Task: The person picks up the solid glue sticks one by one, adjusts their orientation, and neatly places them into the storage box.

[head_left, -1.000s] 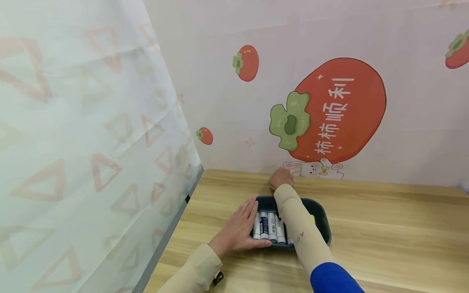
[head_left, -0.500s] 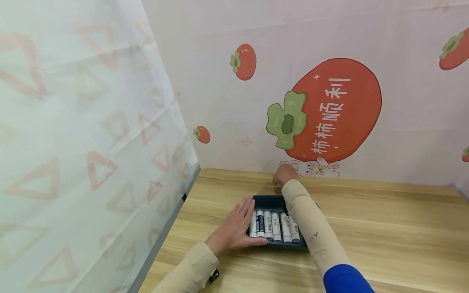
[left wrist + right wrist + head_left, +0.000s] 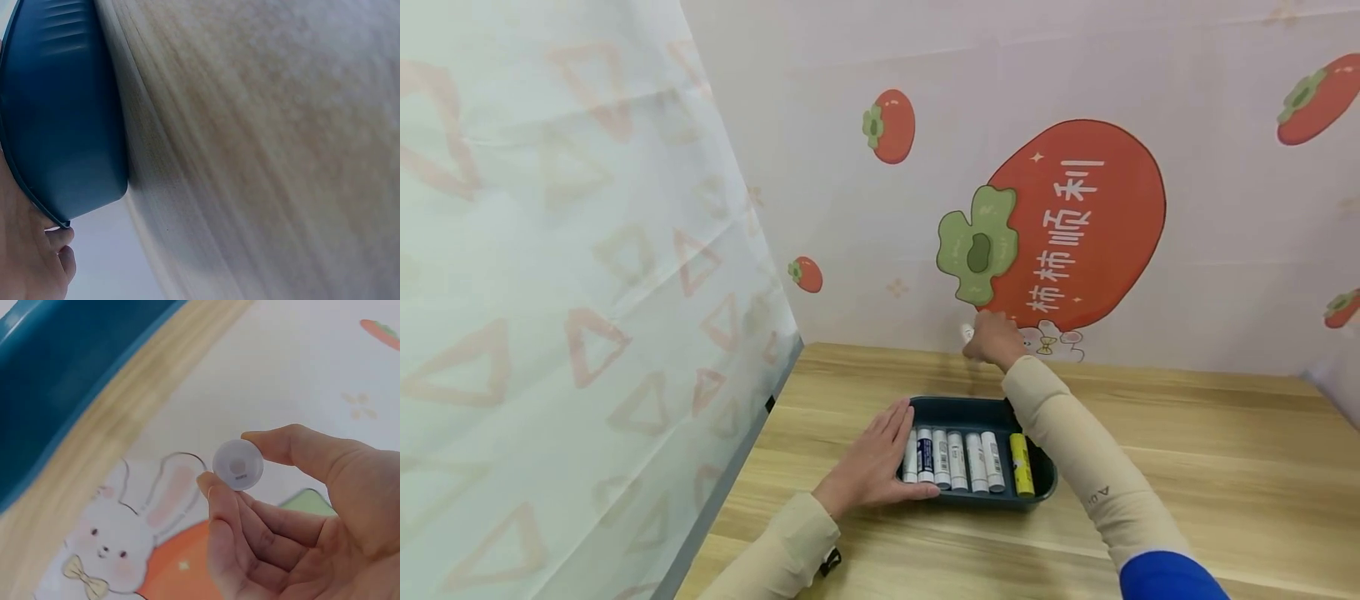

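Observation:
A dark teal tray [image 3: 958,410] stands on the wooden table, holding several white glue sticks [image 3: 957,462] side by side, one with a navy label [image 3: 925,457]. Apart from these, a yellow glue stick [image 3: 1022,465] lies at the tray's right end. My left hand [image 3: 874,462] rests against the tray's left end, fingers straight along the side and thumb by the front edge. Beyond the tray, my right hand [image 3: 996,340] is raised near the back wall. Between thumb and fingertips it pinches a white glue stick [image 3: 237,464], its round end facing the right wrist camera.
Behind the table rises a wall [image 3: 1225,208] printed with persimmons and a rabbit. A pale sheet with triangles [image 3: 587,250] hangs on the left. The wooden table top [image 3: 1195,450] extends to the right.
My right hand has risen, bringing the white glue stick into view, and its forearm has swung right, uncovering the row of sticks and the yellow one. The left hand stays at the tray.

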The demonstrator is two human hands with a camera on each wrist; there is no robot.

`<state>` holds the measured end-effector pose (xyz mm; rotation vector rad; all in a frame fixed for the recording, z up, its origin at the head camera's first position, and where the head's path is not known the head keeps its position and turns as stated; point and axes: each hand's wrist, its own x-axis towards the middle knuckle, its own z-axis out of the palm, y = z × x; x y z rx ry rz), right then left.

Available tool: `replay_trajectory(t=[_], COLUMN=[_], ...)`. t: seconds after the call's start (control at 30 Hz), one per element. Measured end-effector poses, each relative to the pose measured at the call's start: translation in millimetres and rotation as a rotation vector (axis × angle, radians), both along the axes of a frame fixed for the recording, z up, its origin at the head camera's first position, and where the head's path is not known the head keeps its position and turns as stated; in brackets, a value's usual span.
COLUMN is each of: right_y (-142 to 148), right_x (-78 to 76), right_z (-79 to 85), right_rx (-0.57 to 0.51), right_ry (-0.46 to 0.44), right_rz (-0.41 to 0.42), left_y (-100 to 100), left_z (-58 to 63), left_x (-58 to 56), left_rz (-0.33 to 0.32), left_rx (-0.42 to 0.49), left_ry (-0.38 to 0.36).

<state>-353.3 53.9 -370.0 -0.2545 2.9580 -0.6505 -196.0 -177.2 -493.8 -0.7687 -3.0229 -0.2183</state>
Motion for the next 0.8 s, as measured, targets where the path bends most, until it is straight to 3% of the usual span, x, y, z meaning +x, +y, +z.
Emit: replay_trajectory(t=[0.4,0.6,0.8], right_y=[16,29,41], right_x=[32.7,54.3,81.5], right_z=[43.8,45.7,37.0], right_rx=[0.022,0.012,0.060], right_ry=[0.068,0.054,0.045], right_rz=[0.030,0.075,0.100], left_y=[-4,-3,-2], left_z=[4.6,3.4,2.1], left_x=[0.2,0.3,1.7], left_rz=[-0.002,0.014,0.007], left_rx=[0.003,-0.016,-0.004], left_ry=[0.018,0.008,-0.002])
